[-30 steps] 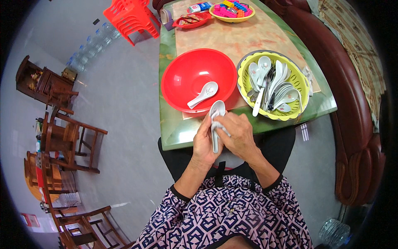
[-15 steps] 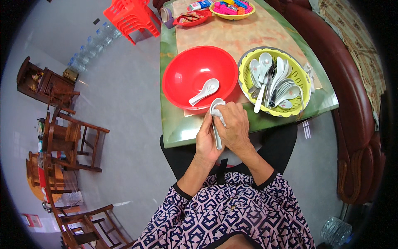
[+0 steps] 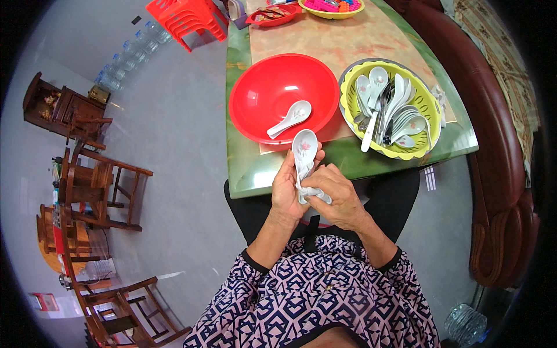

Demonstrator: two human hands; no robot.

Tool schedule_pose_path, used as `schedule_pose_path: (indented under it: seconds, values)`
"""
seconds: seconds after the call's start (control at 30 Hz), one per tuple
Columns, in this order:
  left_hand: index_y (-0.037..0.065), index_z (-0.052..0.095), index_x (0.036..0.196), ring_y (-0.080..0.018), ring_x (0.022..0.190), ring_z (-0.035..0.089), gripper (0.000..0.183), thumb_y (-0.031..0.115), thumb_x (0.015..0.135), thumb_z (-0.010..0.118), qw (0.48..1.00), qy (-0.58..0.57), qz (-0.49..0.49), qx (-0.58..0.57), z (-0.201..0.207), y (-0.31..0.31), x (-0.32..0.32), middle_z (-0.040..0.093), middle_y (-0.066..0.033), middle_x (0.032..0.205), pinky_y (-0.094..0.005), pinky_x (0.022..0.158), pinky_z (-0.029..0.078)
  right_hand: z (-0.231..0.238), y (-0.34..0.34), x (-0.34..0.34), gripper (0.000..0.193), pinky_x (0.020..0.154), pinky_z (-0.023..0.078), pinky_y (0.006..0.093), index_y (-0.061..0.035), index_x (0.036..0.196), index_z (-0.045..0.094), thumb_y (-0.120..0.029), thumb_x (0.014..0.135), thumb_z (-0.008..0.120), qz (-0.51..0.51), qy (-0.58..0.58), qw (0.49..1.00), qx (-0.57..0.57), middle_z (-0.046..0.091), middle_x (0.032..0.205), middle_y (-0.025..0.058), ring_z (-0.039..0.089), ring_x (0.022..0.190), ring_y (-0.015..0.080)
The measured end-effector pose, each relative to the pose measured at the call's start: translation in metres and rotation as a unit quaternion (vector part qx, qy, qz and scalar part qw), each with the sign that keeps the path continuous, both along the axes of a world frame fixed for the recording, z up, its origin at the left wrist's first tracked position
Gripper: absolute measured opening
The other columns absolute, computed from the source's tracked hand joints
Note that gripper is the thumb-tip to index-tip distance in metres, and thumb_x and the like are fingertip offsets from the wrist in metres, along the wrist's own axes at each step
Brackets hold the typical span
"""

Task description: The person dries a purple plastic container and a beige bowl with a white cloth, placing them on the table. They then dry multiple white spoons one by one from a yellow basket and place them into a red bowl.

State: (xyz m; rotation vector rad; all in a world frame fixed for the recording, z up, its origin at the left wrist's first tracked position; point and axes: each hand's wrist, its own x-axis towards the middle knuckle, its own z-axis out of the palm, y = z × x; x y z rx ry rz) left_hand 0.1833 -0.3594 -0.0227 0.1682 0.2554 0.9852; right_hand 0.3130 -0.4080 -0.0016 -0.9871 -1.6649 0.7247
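My left hand (image 3: 286, 188) holds a white soup spoon (image 3: 305, 147) with a pink flower in its bowl, bowl end pointing away from me. Pinched in my right hand (image 3: 337, 196) is a white cloth (image 3: 314, 193), wrapped on the spoon's handle. Just beyond my hands stands a red basin (image 3: 255, 98) with a single flowered soup spoon (image 3: 293, 118) inside. To the right, a yellow slotted basket (image 3: 419, 95) contains several white soup spoons (image 3: 378, 78) and some metal cutlery.
The green-edged table (image 3: 255, 180) lies before my knees. At its far end are a red dish (image 3: 275, 15) of packets and a yellow basket (image 3: 332, 14) of toy bricks. Red stools (image 3: 188, 22) and wooden chairs (image 3: 113, 194) stand left; a brown sofa (image 3: 487, 168) stands right.
My right hand and the cloth have moved from the spoon's bowl down to its handle. The spoon's bowl now faces up, uncovered. The view has shifted slightly.
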Motion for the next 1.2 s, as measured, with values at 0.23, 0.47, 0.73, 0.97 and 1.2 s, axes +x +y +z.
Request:
schedule_pose_path:
  seconds: [0.23,0.47,0.73,0.97,1.2]
  values:
    - [0.006,0.048,0.126,-0.0218,0.111,0.056,0.044,0.038,0.101,0.032,0.999,-0.029,-0.010,-0.027,0.003,-0.010,0.003,0.055,-0.0110,0.124,-0.0360,0.096,0.046,0.000,0.030,-0.003,0.028,0.074,0.038,0.0356,-0.0098,0.090,0.065,-0.005,0.063,0.068,-0.111,-0.097,0.980,0.135,0.061,0.088,0.0038,0.053,0.085,0.0239]
    - [0.008,0.046,0.129,-0.0139,0.110,0.055,0.041,0.037,0.101,0.037,0.981,0.186,0.053,0.018,0.020,-0.019,0.021,0.055,-0.0037,0.122,-0.0319,0.094,0.046,-0.002,0.052,-0.016,0.029,0.072,0.038,0.0379,-0.0065,0.092,0.064,-0.005,0.064,0.067,-0.296,-0.116,0.928,0.194,0.059,0.088,0.0055,0.052,0.082,0.0243]
    - [0.006,0.046,0.127,-0.0143,0.109,0.054,0.038,0.031,0.102,0.035,0.963,0.250,0.088,0.053,0.013,-0.016,0.018,0.055,-0.0057,0.120,-0.0309,0.094,0.045,-0.002,0.043,-0.014,0.027,0.069,0.037,0.0369,-0.0072,0.094,0.062,-0.007,0.068,0.065,-0.308,-0.197,0.916,0.163,0.055,0.087,0.0044,0.051,0.082,0.0238]
    - [0.004,0.050,0.122,-0.0161,0.098,0.058,0.044,0.039,0.100,0.036,0.950,0.297,0.075,0.059,0.014,-0.013,0.012,0.060,-0.0085,0.114,-0.0321,0.086,0.048,0.002,0.011,-0.012,0.021,0.069,0.039,0.0388,-0.0047,0.092,0.060,-0.006,0.070,0.064,-0.152,-0.143,0.978,0.012,0.055,0.086,0.0088,0.051,0.080,0.0274]
    - [0.001,0.051,0.121,-0.0128,0.090,0.060,0.048,0.042,0.099,0.037,0.936,0.331,0.025,0.118,0.014,-0.006,-0.001,0.063,-0.0102,0.107,-0.0291,0.079,0.050,0.017,0.002,0.013,0.022,0.073,0.044,0.0373,-0.0027,0.093,0.062,-0.003,0.071,0.064,0.040,0.002,0.999,-0.014,0.056,0.085,0.0103,0.053,0.081,0.0280]
